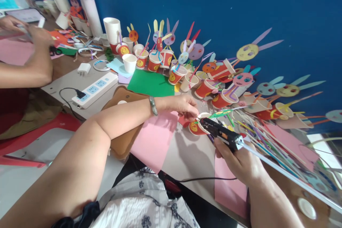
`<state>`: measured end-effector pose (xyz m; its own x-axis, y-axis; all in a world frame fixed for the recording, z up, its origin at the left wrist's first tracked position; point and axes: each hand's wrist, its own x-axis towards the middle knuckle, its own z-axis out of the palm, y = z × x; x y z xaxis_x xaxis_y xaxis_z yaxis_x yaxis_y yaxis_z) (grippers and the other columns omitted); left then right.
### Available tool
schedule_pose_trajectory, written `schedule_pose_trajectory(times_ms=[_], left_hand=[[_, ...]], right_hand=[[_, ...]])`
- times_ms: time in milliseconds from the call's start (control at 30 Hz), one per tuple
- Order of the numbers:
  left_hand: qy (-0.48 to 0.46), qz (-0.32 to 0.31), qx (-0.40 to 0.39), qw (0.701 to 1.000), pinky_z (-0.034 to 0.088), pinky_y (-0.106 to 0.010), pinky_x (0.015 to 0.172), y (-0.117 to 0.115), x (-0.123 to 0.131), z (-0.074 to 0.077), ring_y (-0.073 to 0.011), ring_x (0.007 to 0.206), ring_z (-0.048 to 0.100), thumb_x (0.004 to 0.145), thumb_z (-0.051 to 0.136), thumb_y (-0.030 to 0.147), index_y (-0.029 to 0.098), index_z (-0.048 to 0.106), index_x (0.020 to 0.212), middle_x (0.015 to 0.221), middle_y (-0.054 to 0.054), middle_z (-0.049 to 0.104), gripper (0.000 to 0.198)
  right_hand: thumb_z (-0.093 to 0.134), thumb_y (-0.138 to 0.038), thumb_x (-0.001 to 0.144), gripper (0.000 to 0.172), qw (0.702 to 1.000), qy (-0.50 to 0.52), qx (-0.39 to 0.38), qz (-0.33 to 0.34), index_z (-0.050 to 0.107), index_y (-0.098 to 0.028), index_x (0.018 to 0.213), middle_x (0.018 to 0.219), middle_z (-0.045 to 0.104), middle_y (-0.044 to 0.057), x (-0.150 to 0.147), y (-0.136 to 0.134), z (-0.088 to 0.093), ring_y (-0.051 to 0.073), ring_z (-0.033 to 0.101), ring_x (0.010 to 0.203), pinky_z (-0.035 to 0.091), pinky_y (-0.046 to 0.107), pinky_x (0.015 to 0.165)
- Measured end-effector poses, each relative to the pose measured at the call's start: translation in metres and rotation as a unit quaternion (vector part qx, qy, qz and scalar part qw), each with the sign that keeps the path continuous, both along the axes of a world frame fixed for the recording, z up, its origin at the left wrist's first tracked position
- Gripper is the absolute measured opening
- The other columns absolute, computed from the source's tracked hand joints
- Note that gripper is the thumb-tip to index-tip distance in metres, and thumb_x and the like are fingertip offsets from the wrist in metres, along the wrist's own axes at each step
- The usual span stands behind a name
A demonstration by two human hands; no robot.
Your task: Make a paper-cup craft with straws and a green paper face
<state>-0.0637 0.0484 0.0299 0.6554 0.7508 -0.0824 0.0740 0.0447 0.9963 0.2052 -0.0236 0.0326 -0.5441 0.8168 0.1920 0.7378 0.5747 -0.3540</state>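
Note:
My right hand is wrapped round a black hot glue gun, with a long clear glue stick poking out of its back. The gun's nozzle points at the rim of a red and white paper cup. At that same rim, my left hand has its fingers pinched together; what they hold, if anything, is too small to make out. A green paper piece with a drawn face sticks out beside the cup. Pink paper lies under my left forearm.
Paper cups with rabbit-faced figures line the blue wall. A white power strip, green paper and a brown bag lie to the left. Pipe cleaners are heaped at right. Another person's hands work at far left.

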Motion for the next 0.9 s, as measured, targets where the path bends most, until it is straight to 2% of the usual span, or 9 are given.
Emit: schedule_pose_trajectory(times_ms=[433,900], left_hand=[[-0.017,-0.013,0.016,1.0,0.033,-0.018,0.048,0.002,-0.0008,-0.0033,-0.008,0.052,0.054,0.074,0.067,0.02,0.012,0.066,0.064,0.058,-0.003,0.064,0.014],[-0.018,-0.014,0.016,1.0,0.033,-0.019,0.048,0.0008,-0.0006,-0.0029,-0.0087,0.052,0.054,0.075,0.066,0.021,0.013,0.065,0.061,0.057,-0.003,0.063,0.016]], right_hand=[[0.044,-0.044,0.102,0.045,1.0,0.0,-0.022,-0.006,0.056,-0.023,0.063,0.052,0.059,0.002,0.0013,0.0006,-0.0013,0.017,0.056,0.048,0.043,0.032,0.052],[0.045,-0.046,0.101,0.045,1.0,-0.001,0.001,0.011,0.058,-0.023,0.064,0.048,0.056,0.001,-0.0002,0.0001,-0.0008,0.017,0.055,0.046,0.042,0.032,0.05]])
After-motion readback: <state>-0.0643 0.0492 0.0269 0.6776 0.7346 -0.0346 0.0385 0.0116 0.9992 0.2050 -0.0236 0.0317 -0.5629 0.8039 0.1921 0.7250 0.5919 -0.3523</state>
